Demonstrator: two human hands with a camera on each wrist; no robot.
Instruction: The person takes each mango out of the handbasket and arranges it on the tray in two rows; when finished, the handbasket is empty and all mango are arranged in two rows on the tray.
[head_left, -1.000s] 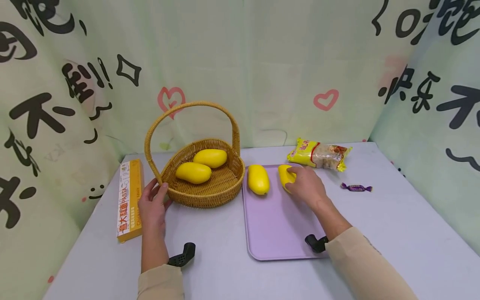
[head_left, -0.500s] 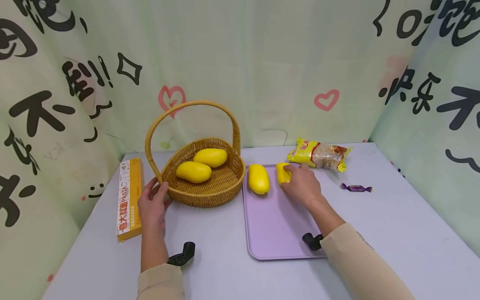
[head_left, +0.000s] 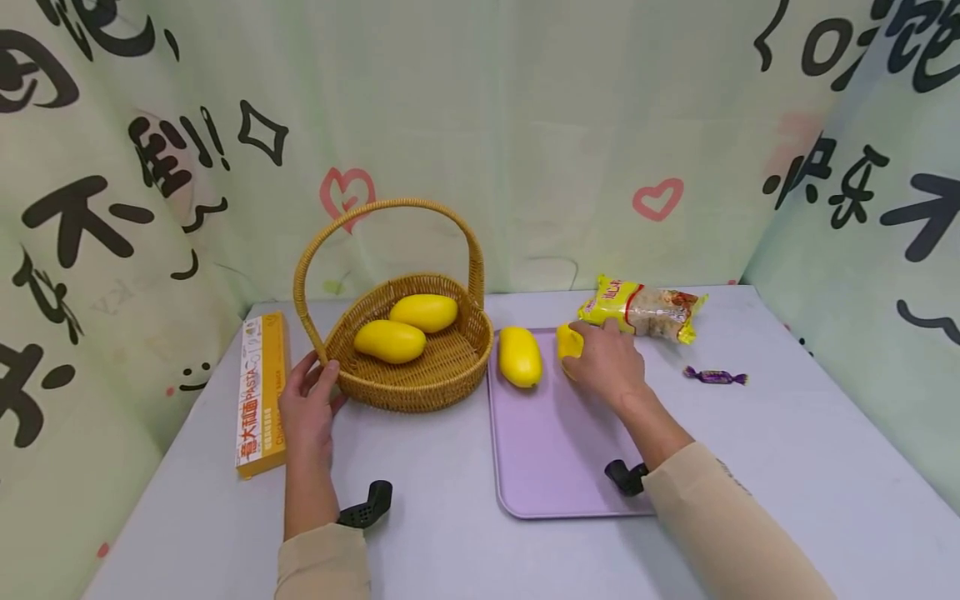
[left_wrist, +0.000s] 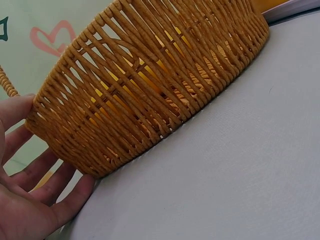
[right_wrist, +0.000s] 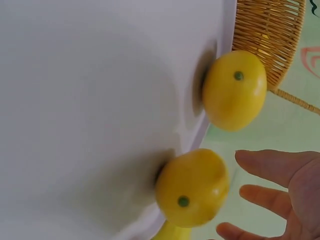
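My left hand (head_left: 307,408) holds the left side of a wicker basket (head_left: 412,400), thumb on the rim and fingers against the outer wall in the left wrist view. Two yellow mangoes (head_left: 423,312) lie inside the basket. On a lilac tray (head_left: 555,450) rest two more: one mango (head_left: 520,357) at the back left corner, and another mango (head_left: 570,340) beside it, partly covered in the head view by my right hand (head_left: 611,362). In the right wrist view, that hand's thumb and fingers are spread just off this mango (right_wrist: 192,187), with a visible gap.
A pasta box (head_left: 261,392) lies left of the basket. Behind the tray is a yellow snack bag (head_left: 645,308), and a purple wrapped candy (head_left: 716,377) lies to its right on the white table (head_left: 435,517). A printed curtain (head_left: 510,150) stands behind and along the sides.
My right hand and the mango under it have shifted slightly left and back on the tray. My left hand keeps its place at the basket.
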